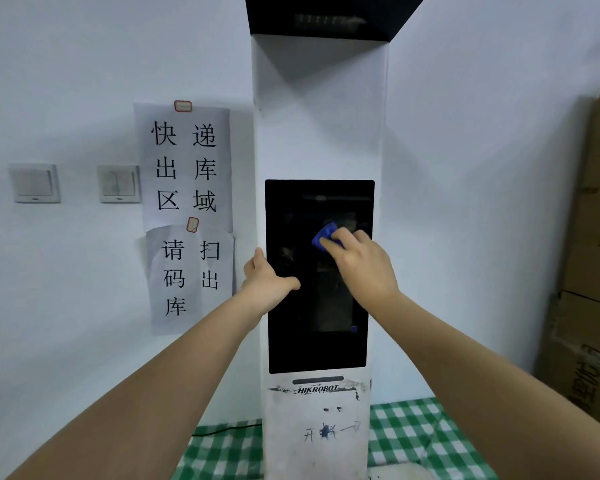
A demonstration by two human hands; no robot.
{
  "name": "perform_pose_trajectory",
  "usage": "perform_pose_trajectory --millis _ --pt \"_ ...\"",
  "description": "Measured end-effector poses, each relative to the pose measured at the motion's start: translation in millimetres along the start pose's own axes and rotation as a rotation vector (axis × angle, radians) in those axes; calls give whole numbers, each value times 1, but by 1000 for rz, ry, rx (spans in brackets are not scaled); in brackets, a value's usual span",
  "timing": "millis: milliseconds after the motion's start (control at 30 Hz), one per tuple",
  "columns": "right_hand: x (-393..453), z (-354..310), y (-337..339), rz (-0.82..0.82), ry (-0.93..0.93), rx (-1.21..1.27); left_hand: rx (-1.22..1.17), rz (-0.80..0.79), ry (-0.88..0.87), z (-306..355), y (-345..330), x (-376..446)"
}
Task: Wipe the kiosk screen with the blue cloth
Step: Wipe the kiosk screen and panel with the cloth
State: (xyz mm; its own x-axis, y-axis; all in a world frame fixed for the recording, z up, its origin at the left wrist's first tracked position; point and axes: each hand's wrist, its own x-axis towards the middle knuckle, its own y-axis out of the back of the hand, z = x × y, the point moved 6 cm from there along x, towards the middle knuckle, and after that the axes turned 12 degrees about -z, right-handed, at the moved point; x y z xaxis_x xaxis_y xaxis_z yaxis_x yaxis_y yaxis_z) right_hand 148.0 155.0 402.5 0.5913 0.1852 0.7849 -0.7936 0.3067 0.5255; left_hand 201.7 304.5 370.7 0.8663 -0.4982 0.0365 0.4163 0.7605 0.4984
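Right hand of mine is closed around the blue cloth, bunched under my fingertips and pressed flat against the dark kiosk screen, in its upper half toward the right. Left hand grips the kiosk's left edge, thumb lying across the glass, fingers wrapped round the side out of sight, nothing else held. Beside the white kiosk, two paper notices hang on the wall, and a green checked cloth covers the tabletop below.
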Motion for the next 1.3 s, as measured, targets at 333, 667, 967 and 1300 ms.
perform_pose_trajectory --millis 333,667,967,1300 --pt "13 26 9 81 -271 90 -33 8 10 2 -3 3" --pt "17 53 21 29 -148 -62 -22 13 1 -1 -5 4" --pt "-15 29 5 -48 177 -153 -31 15 -6 -3 -6 5" --pt "-15 33 0 -1 -69 -35 -28 30 -4 -4 -7 8"
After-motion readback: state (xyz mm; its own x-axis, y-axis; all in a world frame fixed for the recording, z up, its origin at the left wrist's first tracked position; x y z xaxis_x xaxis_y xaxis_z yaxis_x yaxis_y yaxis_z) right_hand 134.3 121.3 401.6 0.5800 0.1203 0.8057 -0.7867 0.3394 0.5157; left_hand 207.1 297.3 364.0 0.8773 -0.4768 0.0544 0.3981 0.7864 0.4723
